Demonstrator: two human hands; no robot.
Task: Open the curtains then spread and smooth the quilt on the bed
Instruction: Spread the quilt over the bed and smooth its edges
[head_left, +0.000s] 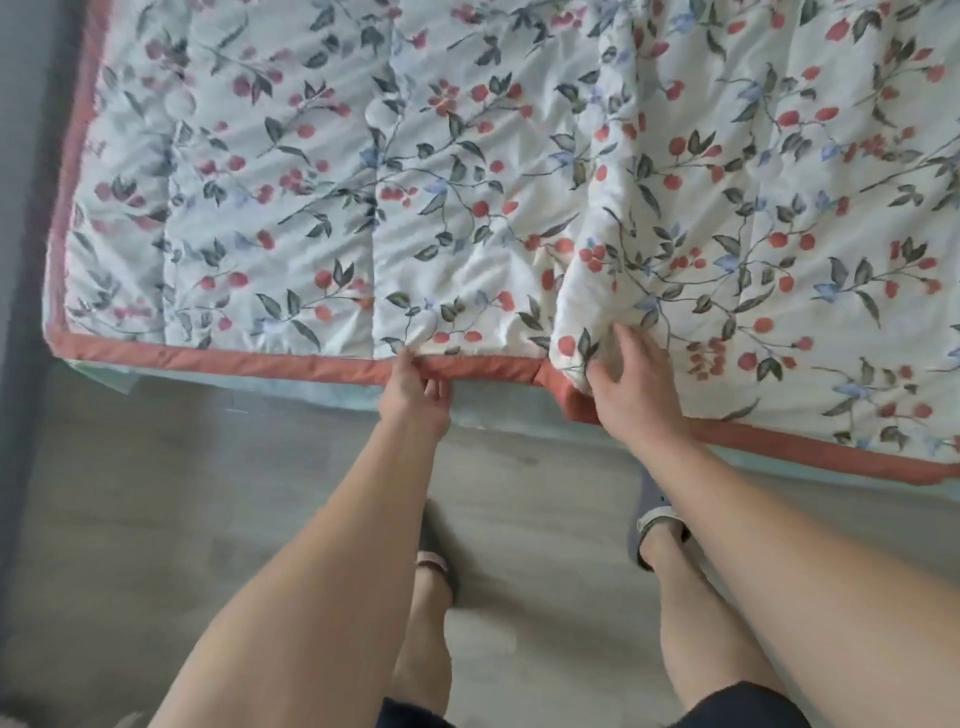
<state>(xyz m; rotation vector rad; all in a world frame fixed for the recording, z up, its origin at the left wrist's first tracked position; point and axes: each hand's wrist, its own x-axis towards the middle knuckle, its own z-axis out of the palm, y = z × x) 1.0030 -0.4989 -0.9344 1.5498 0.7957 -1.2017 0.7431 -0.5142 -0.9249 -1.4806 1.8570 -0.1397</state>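
A white quilt (467, 171) printed with red berries and grey-green leaves lies spread over the bed, edged by a salmon-pink border (218, 358). My left hand (415, 389) pinches that border at the near edge. My right hand (631, 384) lies on a raised fold of the quilt just right of it, fingers curled into the fabric. The fold runs up from the near edge toward the top of the view. No curtains are in view.
A pale green sheet (337, 395) shows under the quilt's near edge. Grey wood-look floor (156, 493) lies in front of the bed, where my feet in slippers (654, 514) stand. A dark strip runs along the left side.
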